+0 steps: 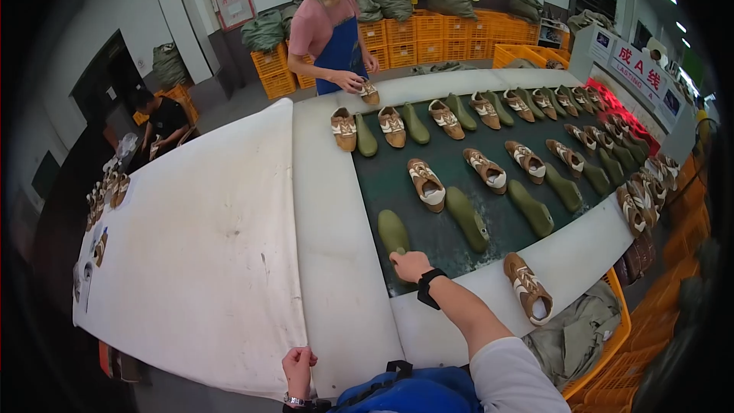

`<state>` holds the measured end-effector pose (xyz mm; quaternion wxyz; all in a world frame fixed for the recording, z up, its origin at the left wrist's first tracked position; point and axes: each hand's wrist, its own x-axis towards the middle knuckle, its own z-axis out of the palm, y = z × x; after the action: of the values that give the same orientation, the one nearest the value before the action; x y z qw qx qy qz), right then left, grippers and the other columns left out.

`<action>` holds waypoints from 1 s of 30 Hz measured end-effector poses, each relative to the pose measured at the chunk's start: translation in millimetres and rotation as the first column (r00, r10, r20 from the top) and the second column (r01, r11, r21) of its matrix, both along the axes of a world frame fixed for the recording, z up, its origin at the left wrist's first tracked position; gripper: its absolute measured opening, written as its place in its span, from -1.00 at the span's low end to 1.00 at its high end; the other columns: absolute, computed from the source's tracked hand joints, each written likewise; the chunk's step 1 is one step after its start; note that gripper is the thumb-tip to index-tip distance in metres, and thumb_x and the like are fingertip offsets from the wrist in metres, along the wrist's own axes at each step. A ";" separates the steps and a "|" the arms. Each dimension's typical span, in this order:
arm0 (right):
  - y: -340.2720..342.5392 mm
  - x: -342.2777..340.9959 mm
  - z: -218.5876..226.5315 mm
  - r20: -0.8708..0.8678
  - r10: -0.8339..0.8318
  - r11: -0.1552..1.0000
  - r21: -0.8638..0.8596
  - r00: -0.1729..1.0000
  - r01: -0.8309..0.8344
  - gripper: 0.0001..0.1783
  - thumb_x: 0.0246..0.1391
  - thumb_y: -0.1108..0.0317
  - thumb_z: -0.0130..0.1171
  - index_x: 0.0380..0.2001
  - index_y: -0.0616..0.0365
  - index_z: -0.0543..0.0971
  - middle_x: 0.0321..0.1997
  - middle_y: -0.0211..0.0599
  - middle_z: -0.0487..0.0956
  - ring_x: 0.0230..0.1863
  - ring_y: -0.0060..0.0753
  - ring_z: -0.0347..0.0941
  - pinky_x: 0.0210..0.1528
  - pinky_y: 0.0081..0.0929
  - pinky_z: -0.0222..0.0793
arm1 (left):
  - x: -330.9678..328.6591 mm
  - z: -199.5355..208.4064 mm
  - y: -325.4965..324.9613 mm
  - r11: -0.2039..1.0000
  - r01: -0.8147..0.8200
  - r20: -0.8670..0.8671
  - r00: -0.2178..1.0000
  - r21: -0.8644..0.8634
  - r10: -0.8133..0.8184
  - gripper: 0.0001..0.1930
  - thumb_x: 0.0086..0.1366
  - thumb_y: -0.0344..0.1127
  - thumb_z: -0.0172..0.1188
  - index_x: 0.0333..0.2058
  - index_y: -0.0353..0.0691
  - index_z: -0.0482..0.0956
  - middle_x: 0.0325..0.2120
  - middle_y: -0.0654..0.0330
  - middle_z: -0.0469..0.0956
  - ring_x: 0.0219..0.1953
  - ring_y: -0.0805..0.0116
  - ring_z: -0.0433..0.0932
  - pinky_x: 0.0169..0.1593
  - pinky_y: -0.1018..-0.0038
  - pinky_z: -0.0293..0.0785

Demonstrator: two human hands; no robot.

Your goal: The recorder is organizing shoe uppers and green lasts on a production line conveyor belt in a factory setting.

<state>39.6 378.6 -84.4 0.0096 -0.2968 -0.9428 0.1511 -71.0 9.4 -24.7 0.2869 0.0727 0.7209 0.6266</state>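
Observation:
My right hand [414, 265] is closed round the end of a green shoe last [392, 230], at the near left corner of the dark belt [365, 193]. More green lasts lie on the belt, one of them [467, 222] just to the right. Beside them stand brown-and-white sneakers, the nearest on the belt [427, 184] beyond my hand. Another sneaker [527, 288] rests on the white near ledge, right of my forearm. My left hand [297, 369] is closed low at the near edge of the white-covered table [206, 260]; whatever its fingers hold, if anything, is hidden.
Across the belt, a person in a blue apron [336, 38] touches a sneaker [368, 92]. Another person [162, 119] sits at the far left. An orange crate with grey-green cloth [577, 329] stands by the near ledge. A sign board [638, 69] rises at the belt's far end.

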 end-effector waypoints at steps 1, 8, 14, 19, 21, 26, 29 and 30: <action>3.4 0.0 -1.8 -0.005 -0.009 1.000 0.000 1.000 0.009 -0.80 0.05 0.21 -0.08 -0.23 -0.11 0.40 -0.49 -0.11 0.56 -0.41 -0.02 0.50 -0.37 -0.11 0.38 | -0.4 1.3 3.6 1.000 0.009 -0.005 1.000 0.000 -0.009 -0.84 0.19 -0.36 0.11 -0.50 -0.33 0.48 -0.66 0.24 0.50 -0.61 0.54 0.45 -0.49 0.64 0.39; 4.6 25.8 25.1 -0.006 0.059 0.959 -0.279 0.998 -0.058 -0.39 0.01 0.17 0.04 0.16 -0.15 0.18 -0.22 -0.03 0.52 -0.14 0.00 0.44 -0.13 -0.17 0.35 | 1.9 -14.9 4.1 0.965 0.219 -0.142 0.961 -0.148 -0.240 -0.84 0.15 -0.34 0.14 -0.44 -0.35 0.51 -0.63 0.19 0.54 -0.55 0.49 0.51 -0.43 0.60 0.43; -1.2 174.2 75.1 0.012 -0.173 0.961 -0.215 0.985 0.171 -0.54 -0.05 0.14 0.12 -0.04 0.01 0.44 -0.11 -0.11 0.52 -0.05 -0.06 0.41 -0.06 -0.20 0.34 | 11.1 -35.5 -37.4 0.548 0.347 -0.316 0.540 -0.761 -0.780 -0.67 0.05 -0.07 0.18 -0.32 -0.21 0.57 -0.49 0.12 0.59 -0.39 0.14 0.57 -0.31 0.33 0.48; -45.6 326.0 88.8 0.270 -0.661 0.750 0.230 0.700 0.620 -0.36 -0.55 0.04 0.39 -0.19 -0.16 0.54 -0.22 -0.25 0.47 -0.04 -0.05 0.33 -0.05 -0.12 0.27 | 17.6 -38.0 -32.3 0.484 0.426 -0.251 0.495 -0.764 -0.832 -0.66 0.06 -0.09 0.18 -0.29 -0.21 0.55 -0.47 0.12 0.59 -0.38 0.13 0.57 -0.28 0.32 0.49; -64.8 362.6 72.3 0.492 -0.670 0.714 0.224 0.556 0.663 -0.32 -0.51 0.02 0.40 -0.16 -0.07 0.51 -0.21 -0.16 0.48 -0.07 -0.04 0.37 -0.05 -0.21 0.35 | 16.5 -31.9 -14.9 0.456 0.441 -0.258 0.438 -0.773 -0.861 -0.67 0.06 -0.11 0.18 -0.27 -0.21 0.54 -0.46 0.11 0.59 -0.37 0.12 0.57 -0.27 0.31 0.49; -83.4 367.6 34.2 0.145 -0.703 0.711 0.097 0.697 0.697 -0.65 -0.26 0.14 0.29 -0.37 0.06 0.53 -0.41 -0.13 0.56 -0.28 -0.07 0.49 -0.25 -0.25 0.41 | 19.3 -7.2 32.2 0.492 0.506 -0.400 0.287 -0.708 -0.871 -0.69 0.07 -0.14 0.18 -0.27 -0.20 0.53 -0.44 0.08 0.58 -0.37 0.10 0.56 -0.28 0.31 0.48; -105.5 314.8 66.4 -0.011 -0.627 0.771 -0.151 0.779 0.618 -0.54 -0.20 -0.05 0.27 -0.35 0.09 0.51 -0.45 -0.10 0.57 -0.35 -0.01 0.50 -0.29 -0.19 0.40 | 19.6 14.7 49.4 0.507 0.559 -0.476 0.215 -0.656 -0.853 -0.65 0.07 -0.17 0.19 -0.19 -0.22 0.48 -0.37 0.04 0.56 -0.30 0.09 0.54 -0.23 0.31 0.47; -113.2 297.1 76.6 -0.069 -0.584 0.802 -0.205 0.809 0.561 -0.53 -0.16 -0.06 0.25 -0.32 0.09 0.51 -0.44 -0.10 0.57 -0.35 -0.01 0.50 -0.30 -0.21 0.40 | 21.2 21.8 55.0 0.527 0.585 -0.519 0.203 -0.616 -0.831 -0.60 0.08 -0.19 0.19 -0.12 -0.23 0.43 -0.30 0.02 0.54 -0.23 0.09 0.52 -0.19 0.32 0.45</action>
<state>336.6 265.4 -7.8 0.0896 -0.5572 -0.7892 0.2421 -49.8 64.5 -2.9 0.2117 0.6171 0.7283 0.2096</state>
